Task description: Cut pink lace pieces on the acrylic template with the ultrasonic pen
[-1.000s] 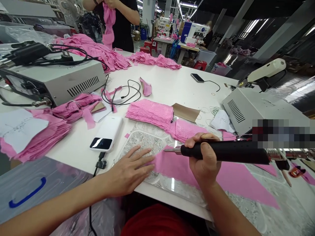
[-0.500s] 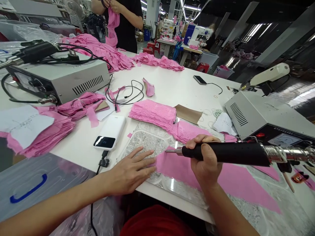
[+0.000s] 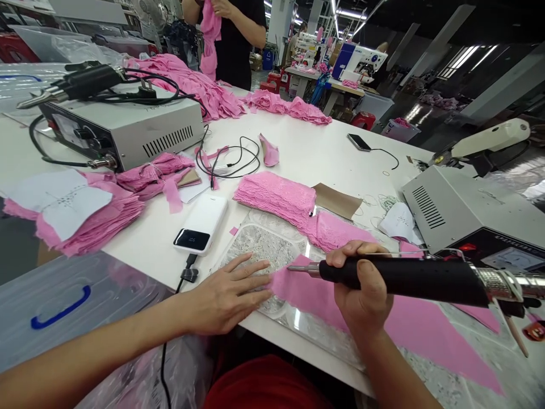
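My right hand [image 3: 366,284] is wrapped around the thick handle of a black-handled probe tool [image 3: 404,279]. The tool lies nearly level, its narrow metal tip pointing left at the narrow end of a flat pink fabric piece [image 3: 323,298]; whether the tip touches the cloth I cannot tell. Flat on the marbled, clear-topped board [image 3: 259,241], my left hand [image 3: 230,295] has its fingers spread, fingertips at the fabric's left end. Behind the board sits a stack of pink lace pieces [image 3: 275,196], with more pink lace [image 3: 340,230] trailing right toward my right hand.
A white power bank [image 3: 200,224] with a cable lies left of the board. Grey control boxes stand at left [image 3: 140,130] and right [image 3: 477,210]. Pink pieces under white paper [image 3: 72,199] lie at left. Across the table a person [image 3: 238,45] holds pink cloth.
The view has turned slightly left, so the table's things appear farther right. Both hands keep nearly the same place, the tool still over the fabric's left end.
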A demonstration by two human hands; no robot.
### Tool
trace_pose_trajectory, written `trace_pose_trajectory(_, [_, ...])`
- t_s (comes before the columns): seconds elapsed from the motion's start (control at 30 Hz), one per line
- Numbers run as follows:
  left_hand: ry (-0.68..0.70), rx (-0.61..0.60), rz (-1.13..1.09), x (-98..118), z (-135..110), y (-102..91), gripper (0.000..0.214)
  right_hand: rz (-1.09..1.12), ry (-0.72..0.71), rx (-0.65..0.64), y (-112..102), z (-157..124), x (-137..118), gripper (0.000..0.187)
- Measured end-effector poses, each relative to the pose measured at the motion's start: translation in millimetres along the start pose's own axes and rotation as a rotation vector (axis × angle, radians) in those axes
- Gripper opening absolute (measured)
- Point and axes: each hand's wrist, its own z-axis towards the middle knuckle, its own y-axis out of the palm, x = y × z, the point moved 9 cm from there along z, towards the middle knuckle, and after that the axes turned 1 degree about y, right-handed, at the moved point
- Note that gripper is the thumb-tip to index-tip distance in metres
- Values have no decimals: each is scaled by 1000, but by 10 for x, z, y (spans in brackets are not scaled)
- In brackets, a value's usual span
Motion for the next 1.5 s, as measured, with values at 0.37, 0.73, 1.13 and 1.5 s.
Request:
trace_pose_trajectory(0.37, [4, 21, -7, 5, -42, -31, 33, 52, 58, -20, 46, -42, 46, 12])
trace_pose_trajectory(0.73, [21, 15, -16, -10, -44, -24, 33, 72, 70, -124, 176, -93, 87, 12])
trace_pose_trajectory(1.13, [-60, 102, 53, -101, -55, -223, 33, 124, 49, 29, 25, -15, -20, 12])
trace_pose_trajectory(1.5, [52, 55, 37, 133, 202, -106, 32, 79, 104, 71, -322, 250, -468, 28])
